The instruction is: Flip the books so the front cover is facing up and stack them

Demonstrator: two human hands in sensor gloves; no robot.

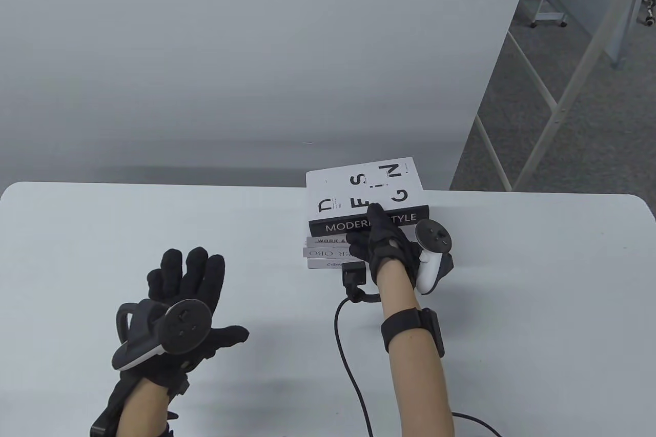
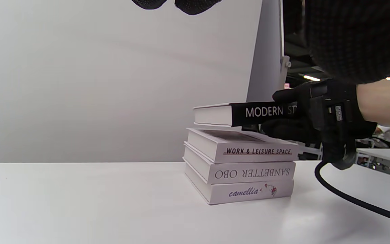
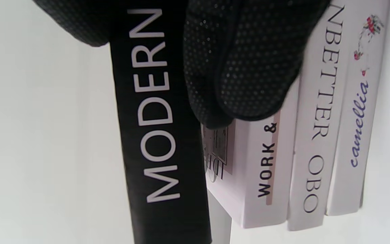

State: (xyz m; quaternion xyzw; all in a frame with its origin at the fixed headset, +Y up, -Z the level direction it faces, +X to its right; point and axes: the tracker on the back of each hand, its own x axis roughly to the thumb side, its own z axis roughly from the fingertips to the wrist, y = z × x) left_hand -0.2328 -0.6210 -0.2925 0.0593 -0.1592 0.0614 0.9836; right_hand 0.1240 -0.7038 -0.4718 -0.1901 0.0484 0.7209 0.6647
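A stack of three white books (image 1: 328, 253) stands on the table: "camellia" (image 2: 249, 192) at the bottom, "SANBETTER OBO" (image 2: 249, 173) above it, "WORK & LEISURE SPACE" (image 2: 249, 149) on top. My right hand (image 1: 382, 247) grips the black spine of a fourth book, "MODERN STYLE" (image 1: 364, 191), and holds it just above the stack, its white cover with scattered "DESIGN" letters facing up. The thumb lies on the cover and the fingers (image 3: 242, 67) are under the spine. My left hand (image 1: 179, 298) hovers over the table to the left, fingers spread, holding nothing.
The white table (image 1: 154, 222) ends just behind the books, with a grey wall beyond. A black cable (image 1: 348, 355) runs from my right wrist across the table toward the front edge. Metal frames stand on the floor at the far right.
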